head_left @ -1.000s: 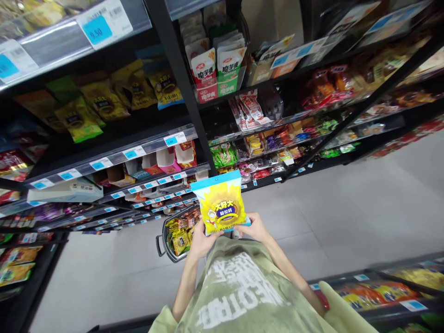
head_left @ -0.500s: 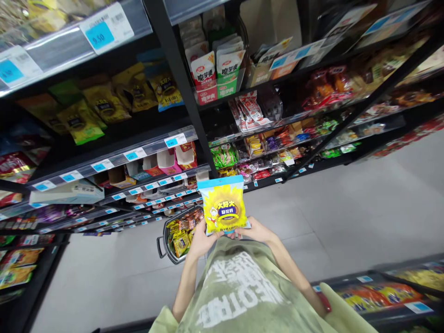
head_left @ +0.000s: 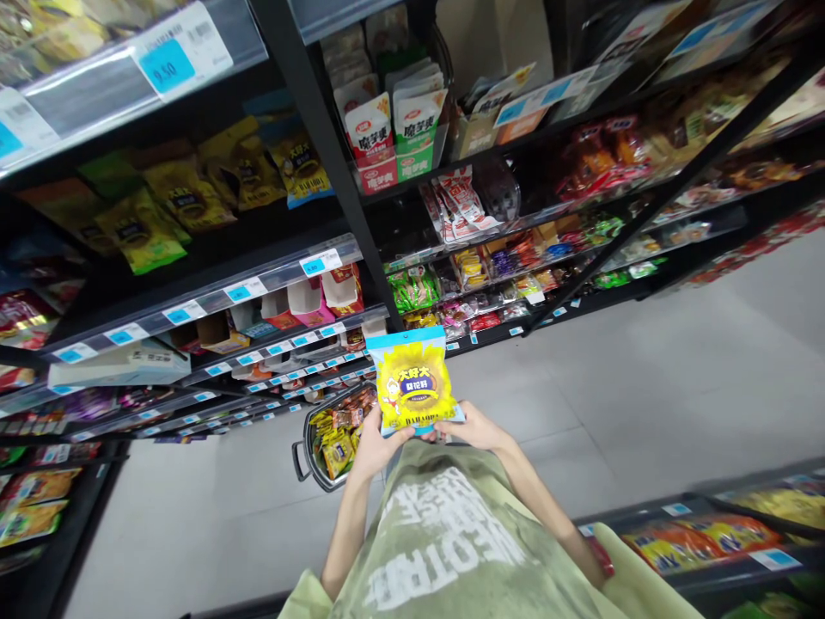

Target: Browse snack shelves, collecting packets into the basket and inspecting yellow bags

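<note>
A yellow snack bag [head_left: 413, 383] with a light blue top edge and a sunflower print faces up in front of my body. My left hand [head_left: 375, 447] grips its lower left corner, and my right hand [head_left: 475, 428] grips its lower right corner. Both thumbs lie on the bag's bottom edge; the other fingers are mostly hidden behind it. Below and left of the bag, a dark basket [head_left: 309, 460] filled with snack packets stands on the floor.
Tall black shelves hold yellow snack bags [head_left: 142, 230], open boxes [head_left: 306, 301] and red and green packets [head_left: 416, 129]. Another shelf [head_left: 683, 537] with orange and yellow bags runs along the lower right. Grey tiled floor [head_left: 541, 387] lies between them.
The bag has tilted slightly and its upper part has shifted a little to the left. Both hands keep their hold. The shelves appear shifted slightly left in view.
</note>
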Available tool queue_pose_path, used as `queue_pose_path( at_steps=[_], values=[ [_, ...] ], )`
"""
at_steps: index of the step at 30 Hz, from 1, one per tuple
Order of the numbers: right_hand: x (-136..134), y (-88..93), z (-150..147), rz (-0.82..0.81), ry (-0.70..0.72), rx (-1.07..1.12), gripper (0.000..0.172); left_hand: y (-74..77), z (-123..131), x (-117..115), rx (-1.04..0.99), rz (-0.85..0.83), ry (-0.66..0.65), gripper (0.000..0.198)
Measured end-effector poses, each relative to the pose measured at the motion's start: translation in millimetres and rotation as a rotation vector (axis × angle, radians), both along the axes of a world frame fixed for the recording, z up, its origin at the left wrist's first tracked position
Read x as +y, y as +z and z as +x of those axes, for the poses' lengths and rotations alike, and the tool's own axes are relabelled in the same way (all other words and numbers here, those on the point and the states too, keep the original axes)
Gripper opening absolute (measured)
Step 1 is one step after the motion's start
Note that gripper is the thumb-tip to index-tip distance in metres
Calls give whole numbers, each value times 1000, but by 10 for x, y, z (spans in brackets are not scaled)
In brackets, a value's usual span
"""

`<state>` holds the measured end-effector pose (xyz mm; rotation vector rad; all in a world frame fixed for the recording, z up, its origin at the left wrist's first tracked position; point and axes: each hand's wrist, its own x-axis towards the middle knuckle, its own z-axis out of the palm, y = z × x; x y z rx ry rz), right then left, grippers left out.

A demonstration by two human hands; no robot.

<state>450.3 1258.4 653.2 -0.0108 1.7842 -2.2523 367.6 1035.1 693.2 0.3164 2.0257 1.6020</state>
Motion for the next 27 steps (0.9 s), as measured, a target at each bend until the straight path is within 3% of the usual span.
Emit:
queue_pose_path(
  at_steps=[12,27],
  values=[
    [-29,-8,49,-1,-28,-21,40,48,12,37,1,25,16,51],
    [-7,65,39,12,-19,-47,41,8,69,43,-176,105,110,62]
  ],
)
